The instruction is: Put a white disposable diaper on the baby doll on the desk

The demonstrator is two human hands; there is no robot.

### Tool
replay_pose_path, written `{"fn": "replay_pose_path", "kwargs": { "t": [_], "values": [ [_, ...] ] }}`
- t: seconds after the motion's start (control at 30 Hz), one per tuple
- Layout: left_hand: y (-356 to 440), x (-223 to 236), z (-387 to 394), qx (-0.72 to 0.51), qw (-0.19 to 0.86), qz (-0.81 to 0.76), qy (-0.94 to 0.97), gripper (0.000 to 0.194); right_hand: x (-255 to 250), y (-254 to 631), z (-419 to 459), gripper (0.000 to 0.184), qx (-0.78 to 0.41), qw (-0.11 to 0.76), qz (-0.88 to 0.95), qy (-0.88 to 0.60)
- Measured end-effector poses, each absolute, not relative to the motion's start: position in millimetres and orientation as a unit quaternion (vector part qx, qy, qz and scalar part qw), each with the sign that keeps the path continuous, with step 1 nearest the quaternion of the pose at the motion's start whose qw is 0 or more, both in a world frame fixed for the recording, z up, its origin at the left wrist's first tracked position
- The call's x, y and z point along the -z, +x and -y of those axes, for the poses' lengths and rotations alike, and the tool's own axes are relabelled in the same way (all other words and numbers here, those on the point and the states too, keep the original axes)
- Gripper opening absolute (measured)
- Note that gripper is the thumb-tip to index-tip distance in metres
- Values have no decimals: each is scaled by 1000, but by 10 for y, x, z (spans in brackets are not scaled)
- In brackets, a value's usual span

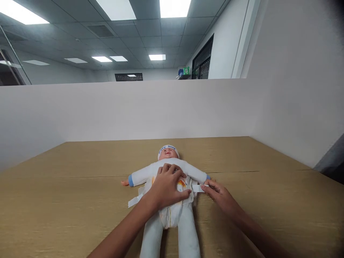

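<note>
A baby doll point(185, 165) in a white top with blue cuffs lies on its back, head away from me. Around its hips is a white diaper point(172, 216) with a coloured print. My left hand point(169, 186) rests on the diaper's front with its fingers spread, covering part of the belly. At the doll's side on the right, my right hand point(217, 193) pinches the end of a white diaper tab point(198, 188), which is stretched outward. The other diaper tab point(134, 201) sticks out loose on the left.
The doll lies on a wood-coloured table point(80, 204) with a seam across it. A white partition point(156, 111) rises behind the table's far edge, and a white wall point(295, 89) stands on the right.
</note>
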State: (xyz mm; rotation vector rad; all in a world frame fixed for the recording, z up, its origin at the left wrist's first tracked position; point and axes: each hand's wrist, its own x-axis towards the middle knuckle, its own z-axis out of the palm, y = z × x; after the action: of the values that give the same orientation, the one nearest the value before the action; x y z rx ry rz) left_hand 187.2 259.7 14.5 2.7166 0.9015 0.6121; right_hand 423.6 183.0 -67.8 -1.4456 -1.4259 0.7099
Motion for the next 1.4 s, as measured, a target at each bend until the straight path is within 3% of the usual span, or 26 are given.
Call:
{"fn": "replay_pose_path", "kwargs": {
  "t": [0.27, 0.5, 0.77, 0.9, 1.0, 1.2, 1.4],
  "values": [
    [1902, -153, -2593, -204, 102, -316, 921, 41, 277, 3630, -2280, 24, -304, 467, 620, -553],
    [1895, -64, -2623, -227, 100, -309, 918, 42, 433, 3587, -2039, 14, -147, 500, 654, -548],
    [1857, -118, -2619, -238, 161, -306, 908, 53, 657, 3683, -1716, 53, -77, 438, 770, -457],
    [1714, -171, -2648, -276, 264, -253, 889, 62, 631, 3715, -1722, 58, -68, 423, 790, -439],
    [1430, -90, -2734, -313, 311, -247, 863, 51, 584, 3741, -1716, 60, -48, 405, 804, -433],
    [606, 395, -3001, -353, 188, -399, 825, 39, 593, 3783, -1716, 62, -19, 368, 822, -435],
    [352, 486, -2930, -219, 51, -462, 858, 40, 603, 3772, -1743, 60, 12, 346, 828, -441]
  ]
}}
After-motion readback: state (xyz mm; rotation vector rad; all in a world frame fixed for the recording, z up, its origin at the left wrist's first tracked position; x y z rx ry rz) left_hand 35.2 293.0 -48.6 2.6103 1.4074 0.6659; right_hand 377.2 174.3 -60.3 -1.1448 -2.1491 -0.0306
